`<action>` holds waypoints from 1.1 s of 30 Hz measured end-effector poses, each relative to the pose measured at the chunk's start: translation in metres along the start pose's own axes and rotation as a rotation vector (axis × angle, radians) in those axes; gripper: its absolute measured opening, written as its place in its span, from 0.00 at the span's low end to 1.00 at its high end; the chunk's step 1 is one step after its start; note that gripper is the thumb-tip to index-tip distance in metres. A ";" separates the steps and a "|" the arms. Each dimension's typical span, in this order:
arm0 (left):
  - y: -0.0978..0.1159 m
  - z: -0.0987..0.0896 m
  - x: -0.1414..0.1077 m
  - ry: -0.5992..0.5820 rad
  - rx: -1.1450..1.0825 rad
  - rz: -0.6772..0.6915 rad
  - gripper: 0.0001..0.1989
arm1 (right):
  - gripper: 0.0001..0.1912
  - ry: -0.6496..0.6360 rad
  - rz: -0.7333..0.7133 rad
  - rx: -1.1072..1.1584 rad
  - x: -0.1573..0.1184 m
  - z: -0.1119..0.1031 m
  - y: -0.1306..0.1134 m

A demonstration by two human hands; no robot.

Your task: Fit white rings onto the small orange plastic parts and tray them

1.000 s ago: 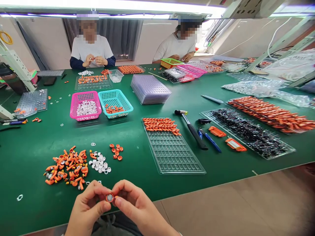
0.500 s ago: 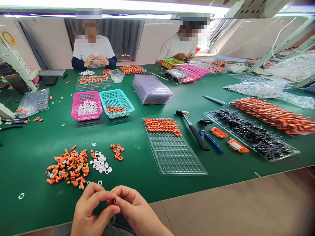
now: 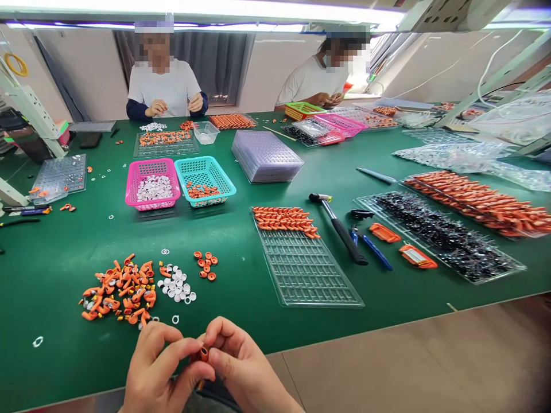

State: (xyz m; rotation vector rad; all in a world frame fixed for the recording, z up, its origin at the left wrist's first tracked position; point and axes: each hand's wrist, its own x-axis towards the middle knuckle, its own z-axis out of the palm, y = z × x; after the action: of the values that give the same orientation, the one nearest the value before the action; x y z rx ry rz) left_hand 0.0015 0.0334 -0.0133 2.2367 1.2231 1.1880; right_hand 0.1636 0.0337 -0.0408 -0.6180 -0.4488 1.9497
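Observation:
At the front edge of the table, my left hand [image 3: 161, 364] and my right hand [image 3: 241, 358] pinch one small orange earbud shell [image 3: 204, 354] between their fingertips. Its dark oval opening faces up toward me; the fingers cover the rest. Just beyond my left hand lies a heap of orange earbud shells [image 3: 124, 289] with gold-coloured bits on them. Beside it is a small pile of white round discs [image 3: 175, 282]. Several orange round caps [image 3: 205, 265] sit to the right of the discs. White rings lie loose nearby.
A clear tray [image 3: 310, 269] is partly filled with orange pieces. Right of it lie a hammer [image 3: 340, 229], blue-handled pliers [image 3: 376, 252] and a tray of black wired parts [image 3: 443, 235]. Pink [image 3: 152, 202] and turquoise baskets [image 3: 205, 201] stand behind. Two people sit across the table.
My fingers have shifted slightly around the earbud shell, and my right fingertips have risen a little. Across the table, the left person's hands have moved apart.

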 end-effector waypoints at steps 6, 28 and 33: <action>0.005 -0.001 0.009 -0.041 -0.297 -0.272 0.05 | 0.15 -0.070 -0.013 -0.020 0.000 -0.003 -0.004; -0.006 0.003 0.007 -0.134 -1.062 -0.970 0.11 | 0.15 -0.065 -0.037 0.000 0.001 -0.006 0.002; -0.007 0.004 0.007 -0.130 -1.038 -0.987 0.13 | 0.15 -0.066 -0.024 0.014 0.003 -0.006 0.005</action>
State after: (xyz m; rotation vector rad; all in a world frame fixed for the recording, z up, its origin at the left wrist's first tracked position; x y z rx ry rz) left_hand 0.0032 0.0436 -0.0165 0.7612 1.0416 0.8798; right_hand 0.1625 0.0341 -0.0488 -0.5381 -0.4808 1.9534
